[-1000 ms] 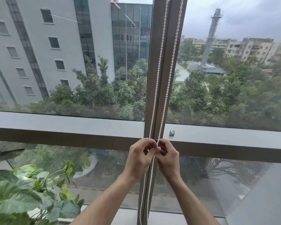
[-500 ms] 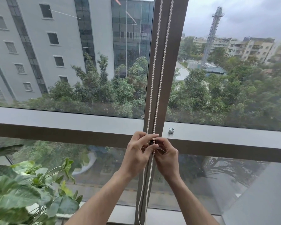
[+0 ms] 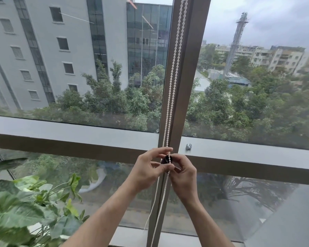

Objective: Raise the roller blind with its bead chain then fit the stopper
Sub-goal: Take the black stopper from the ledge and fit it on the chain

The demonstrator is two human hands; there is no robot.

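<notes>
Both hands, left hand [image 3: 146, 172] and right hand [image 3: 183, 175], pinch the dark stopper [image 3: 167, 159] on the bead chain [image 3: 173, 77] before the window frame [image 3: 183, 86].

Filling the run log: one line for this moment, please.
step: fitting stopper | left hand: pinching bead chain | right hand: holding dark stopper on chain | blind: out of view

Lit evenly by soft overcast daylight through the glass; blurred toward right edge, bowed by wide-angle distortion.
</notes>
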